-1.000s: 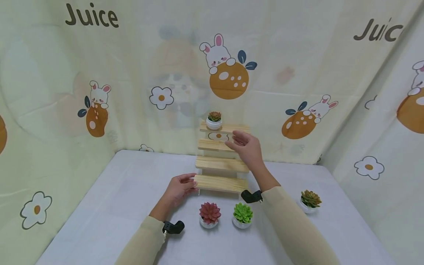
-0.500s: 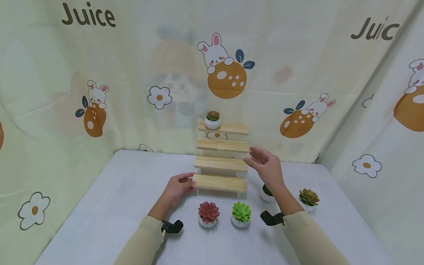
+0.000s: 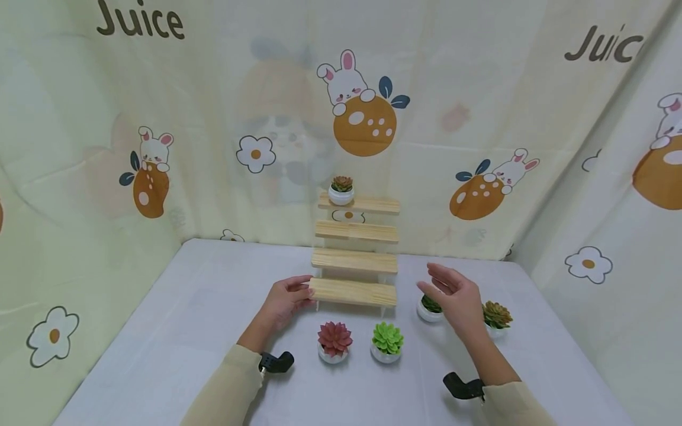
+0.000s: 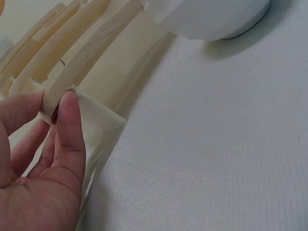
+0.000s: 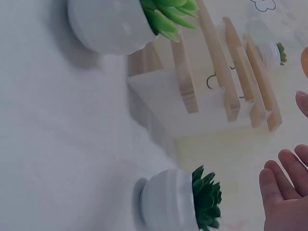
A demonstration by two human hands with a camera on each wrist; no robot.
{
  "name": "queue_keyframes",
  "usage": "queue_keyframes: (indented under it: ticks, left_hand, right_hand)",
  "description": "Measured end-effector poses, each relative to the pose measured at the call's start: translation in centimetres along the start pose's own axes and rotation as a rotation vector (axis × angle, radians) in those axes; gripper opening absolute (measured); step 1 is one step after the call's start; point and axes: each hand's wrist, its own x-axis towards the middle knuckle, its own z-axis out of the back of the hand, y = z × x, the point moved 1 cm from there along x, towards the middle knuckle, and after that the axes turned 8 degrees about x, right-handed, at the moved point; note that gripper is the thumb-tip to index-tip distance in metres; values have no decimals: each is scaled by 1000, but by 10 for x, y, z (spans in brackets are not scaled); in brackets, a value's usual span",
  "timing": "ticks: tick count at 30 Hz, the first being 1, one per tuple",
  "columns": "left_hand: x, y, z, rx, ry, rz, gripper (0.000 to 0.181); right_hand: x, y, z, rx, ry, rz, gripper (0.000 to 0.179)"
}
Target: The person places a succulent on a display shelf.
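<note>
A tiered wooden display stand (image 3: 353,260) rises at the back middle of the table. My left hand (image 3: 283,300) pinches the left end of its lowest board (image 4: 79,60) between thumb and fingers. On the top board, toward the left, sits a small potted succulent (image 3: 341,190) with brownish-orange tips. My right hand (image 3: 459,300) holds nothing, its fingers spread a little apart from the thumb. It hovers right of the stand, near a dark green potted succulent (image 5: 207,199), which it partly covers in the head view.
In front of the stand are a red potted succulent (image 3: 334,340) and a bright green one (image 3: 387,340). Partly behind my right hand stands a yellow-brown potted succulent (image 3: 496,315). A printed curtain (image 3: 426,177) borders the white table (image 3: 213,296) at the back and sides.
My right hand has moved from beside the upper boards down and to the right, uncovering the stand and part of the dark green succulent. The left hand keeps its place on the lowest board.
</note>
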Motion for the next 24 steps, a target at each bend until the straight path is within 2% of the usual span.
queue_keyframes:
  ticks: [7, 15, 19, 24]
  left_hand:
    - [1, 1, 0, -5, -8, 9, 42]
    - [4, 2, 0, -12, -4, 4, 42]
    - [4, 2, 1, -10, -3, 4, 43]
    - [4, 2, 1, -19, -2, -1, 42]
  right_hand:
    - [-25, -9, 19, -56, -77, 8, 59]
    - [-51, -17, 46, -122, -143, 63, 56]
    - [-60, -25, 59, -161, -192, 17, 58]
    - [-66, -36, 74, -210, -349, -76, 58]
